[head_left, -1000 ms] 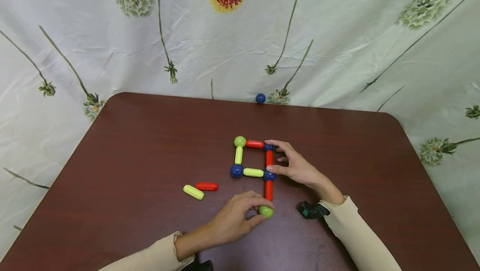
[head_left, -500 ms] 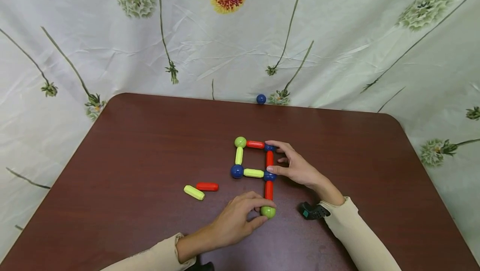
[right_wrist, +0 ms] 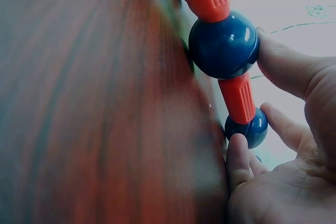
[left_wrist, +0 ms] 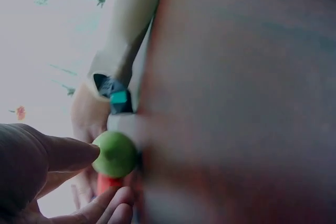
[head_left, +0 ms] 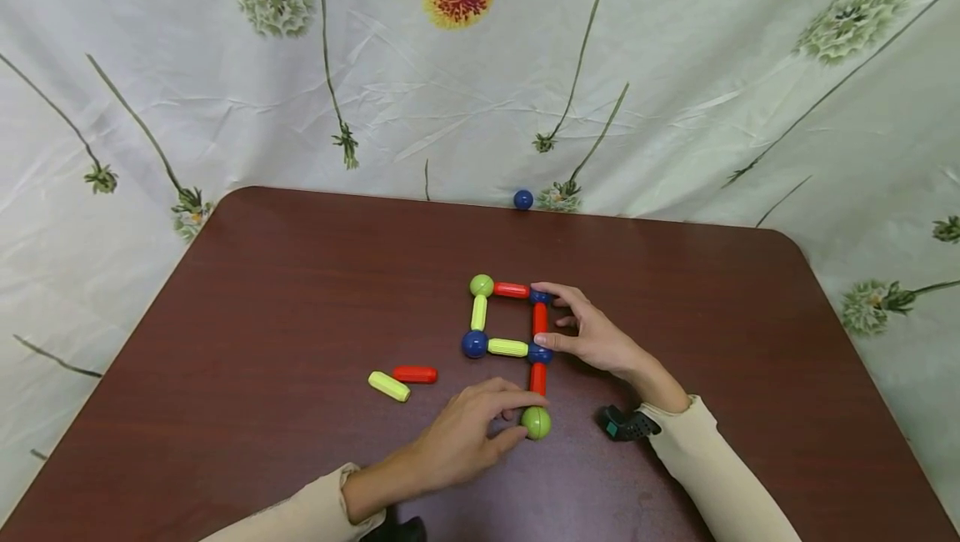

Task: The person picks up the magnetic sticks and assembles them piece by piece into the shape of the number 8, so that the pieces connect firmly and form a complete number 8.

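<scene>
A flat frame of magnetic building rods and balls lies on the table. At its near end, a red rod (head_left: 537, 378) joins a green ball (head_left: 536, 423). My left hand (head_left: 467, 434) is spread beside that ball, forefinger over the red rod and thumb at the ball's left edge; in the left wrist view the thumb tip meets the green ball (left_wrist: 115, 155). My right hand (head_left: 600, 333) holds the frame's right side, thumb on the near blue ball (right_wrist: 224, 44) and fingers at the far blue ball (right_wrist: 248, 128), a red rod (right_wrist: 237, 98) between them.
A loose red rod (head_left: 415, 374) and a loose yellow-green rod (head_left: 389, 386) lie left of the frame. One blue ball (head_left: 522, 199) sits at the table's far edge, against a flowered cloth (head_left: 375, 67). The brown table (head_left: 262, 317) has rounded far corners.
My left hand has loosened from the green ball and drawn slightly left, its forefinger shifting onto the red rod. The right hand stays in place on the frame.
</scene>
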`<control>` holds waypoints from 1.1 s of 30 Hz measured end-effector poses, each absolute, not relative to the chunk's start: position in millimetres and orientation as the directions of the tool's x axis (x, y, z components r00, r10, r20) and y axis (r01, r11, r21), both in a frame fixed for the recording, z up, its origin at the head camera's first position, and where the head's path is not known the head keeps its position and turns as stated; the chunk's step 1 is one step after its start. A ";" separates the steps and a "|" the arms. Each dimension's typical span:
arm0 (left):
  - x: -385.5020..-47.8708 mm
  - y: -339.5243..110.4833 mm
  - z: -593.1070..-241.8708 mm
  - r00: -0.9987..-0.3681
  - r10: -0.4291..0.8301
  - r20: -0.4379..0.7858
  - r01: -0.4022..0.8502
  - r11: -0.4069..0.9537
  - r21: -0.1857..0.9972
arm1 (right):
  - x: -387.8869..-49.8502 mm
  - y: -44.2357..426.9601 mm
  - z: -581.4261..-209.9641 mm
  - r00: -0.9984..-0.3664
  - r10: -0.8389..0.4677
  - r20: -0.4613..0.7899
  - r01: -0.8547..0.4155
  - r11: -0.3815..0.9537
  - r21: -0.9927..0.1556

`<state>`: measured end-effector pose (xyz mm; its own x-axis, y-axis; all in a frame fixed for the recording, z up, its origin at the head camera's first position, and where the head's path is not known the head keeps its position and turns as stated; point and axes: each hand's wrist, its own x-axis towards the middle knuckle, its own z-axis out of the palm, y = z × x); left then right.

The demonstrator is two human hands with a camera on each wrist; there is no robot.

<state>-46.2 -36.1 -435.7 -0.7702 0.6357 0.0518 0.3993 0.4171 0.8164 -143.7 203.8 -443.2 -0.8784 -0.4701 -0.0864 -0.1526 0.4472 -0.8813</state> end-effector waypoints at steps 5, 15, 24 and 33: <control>-53.1 -43.7 -429.8 -0.781 0.613 0.119 0.450 0.419 0.789 | -143.9 203.7 -444.1 -0.878 -0.471 -0.084 -0.155 0.445 -0.882; -66.1 -58.1 -411.3 -0.832 0.545 0.106 0.430 0.512 0.744 | -144.7 204.4 -446.2 -0.883 -0.463 -0.081 -0.153 0.445 -0.882; -83.4 -86.5 -398.0 -0.821 0.570 0.044 0.452 0.601 0.659 | -144.7 204.3 -447.1 -0.887 -0.454 -0.087 -0.141 0.444 -0.885; -96.8 -121.8 -394.3 -0.786 0.614 -0.069 0.437 0.632 0.640 | -145.1 203.8 -446.2 -0.884 -0.461 -0.078 -0.150 0.437 -0.887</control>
